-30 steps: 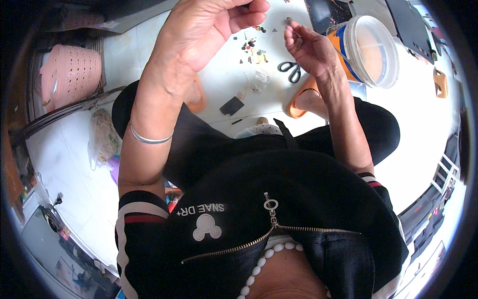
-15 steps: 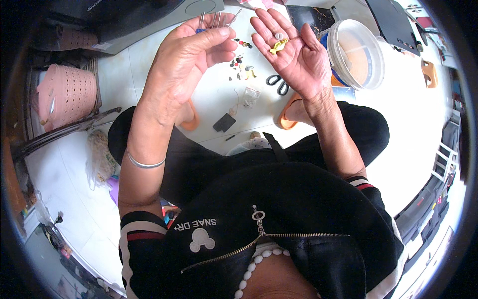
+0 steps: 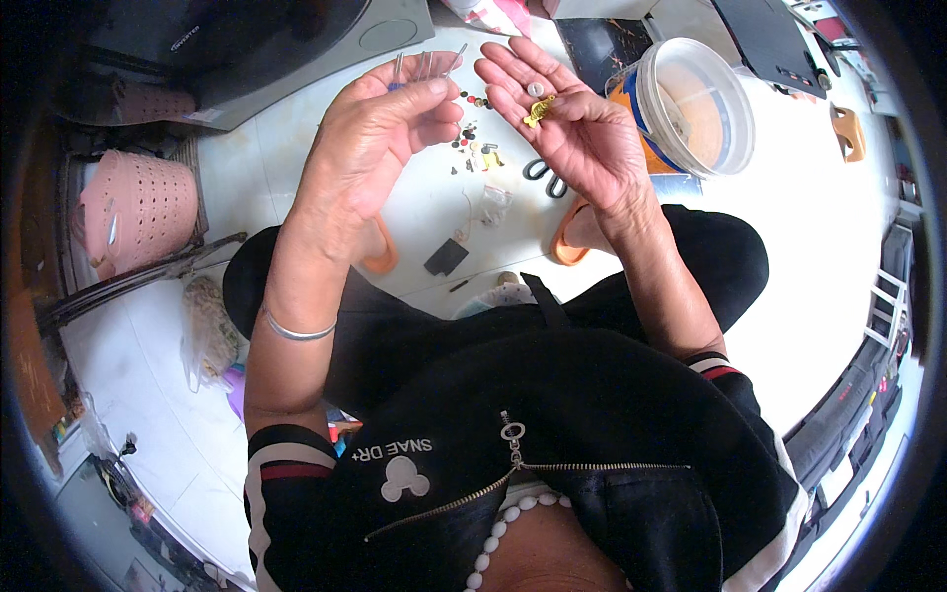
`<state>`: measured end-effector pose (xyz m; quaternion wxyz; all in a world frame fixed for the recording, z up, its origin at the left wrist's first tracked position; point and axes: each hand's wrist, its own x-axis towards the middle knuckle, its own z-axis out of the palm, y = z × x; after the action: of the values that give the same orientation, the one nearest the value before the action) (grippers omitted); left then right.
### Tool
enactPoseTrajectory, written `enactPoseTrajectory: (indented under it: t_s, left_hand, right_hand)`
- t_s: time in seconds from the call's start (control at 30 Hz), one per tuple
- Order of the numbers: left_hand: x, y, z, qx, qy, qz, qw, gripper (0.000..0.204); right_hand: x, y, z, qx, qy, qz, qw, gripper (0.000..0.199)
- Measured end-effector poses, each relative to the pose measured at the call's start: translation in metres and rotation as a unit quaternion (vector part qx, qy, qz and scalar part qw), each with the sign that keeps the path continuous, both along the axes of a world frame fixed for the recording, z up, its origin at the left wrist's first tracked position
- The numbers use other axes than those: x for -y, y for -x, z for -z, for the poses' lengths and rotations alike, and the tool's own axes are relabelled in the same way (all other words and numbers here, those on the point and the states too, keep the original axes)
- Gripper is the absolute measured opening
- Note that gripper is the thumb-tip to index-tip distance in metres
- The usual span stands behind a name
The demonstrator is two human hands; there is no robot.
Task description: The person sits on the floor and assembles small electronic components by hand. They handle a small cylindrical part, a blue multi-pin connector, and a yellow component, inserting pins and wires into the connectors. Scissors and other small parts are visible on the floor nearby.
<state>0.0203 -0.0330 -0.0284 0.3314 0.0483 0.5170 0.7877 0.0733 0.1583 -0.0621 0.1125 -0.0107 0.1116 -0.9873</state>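
Necklace (image 3: 482, 561): white beads, nearest, worn over a black top (image 3: 582, 395) with open zip.

Bangle (image 3: 298, 333): silver, on the left forearm.

Trousers (image 3: 375, 296): black, knees spread left and right.

Stick (image 3: 459, 286): short, dark, on the floor (image 3: 414, 212) between the knees.

Card (image 3: 446, 258): dark, square-cornered, flat on the floor, just beyond the stick.

Sandals (image 3: 569, 244): orange pair, one foot in each, left and right of the card.

Packet (image 3: 495, 204): small, clear, on the floor, farther than the card.

Scissors (image 3: 547, 185): black handle loops seen right of the packet; the blades are hidden by the right hand.

Right hand (image 3: 590, 146): raised, palm up, fingers straight, thumb bent across the palm; apart from the left. On it, a white button (image 3: 535, 89) at the fingers, and just nearer, a yellow piece (image 3: 537, 112), shiny, its right end at the thumb tip. Whether the thumb presses it cannot be told.

Left hand (image 3: 370, 138): raised, thumb and fingers closed on several slim rods (image 3: 459, 58), whose ends stand out on the far side; a blue bit shows at the left.

Small parts (image 3: 474, 149): black, red, yellow and pale, scattered on the floor between the hands.

Basket (image 3: 143, 212): pink, perforated, far left.

Bucket (image 3: 742, 123): clear rim, orange and blue outside, tilted in view, just right of the right hand.

Appliance (image 3: 395, 39): grey and black, far left.

Pink cloth (image 3: 508, 16): farthest, beyond the hands.
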Motion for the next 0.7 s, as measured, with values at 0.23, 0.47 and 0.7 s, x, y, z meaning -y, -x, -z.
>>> enactPoseTrajectory:
  t_s: [0.23,0.47,0.7]
  left_hand:
    - [0.0,0.0,-0.001,-0.007,-0.003,-0.009,1.0,0.027]
    - [0.001,-0.001,-0.004,-0.009,-0.007,-0.013,1.0,0.028]
    - [0.005,0.0,0.006,-0.053,0.0,-0.018,0.998,0.029]
  right_hand:
    - [0.005,0.0,0.005,0.067,-0.034,0.01,0.997,0.038]
    - [0.005,-0.003,0.006,0.145,-0.199,-0.002,0.969,0.029]
    - [-0.003,0.022,0.132,0.218,-0.505,-0.005,0.835,0.016]
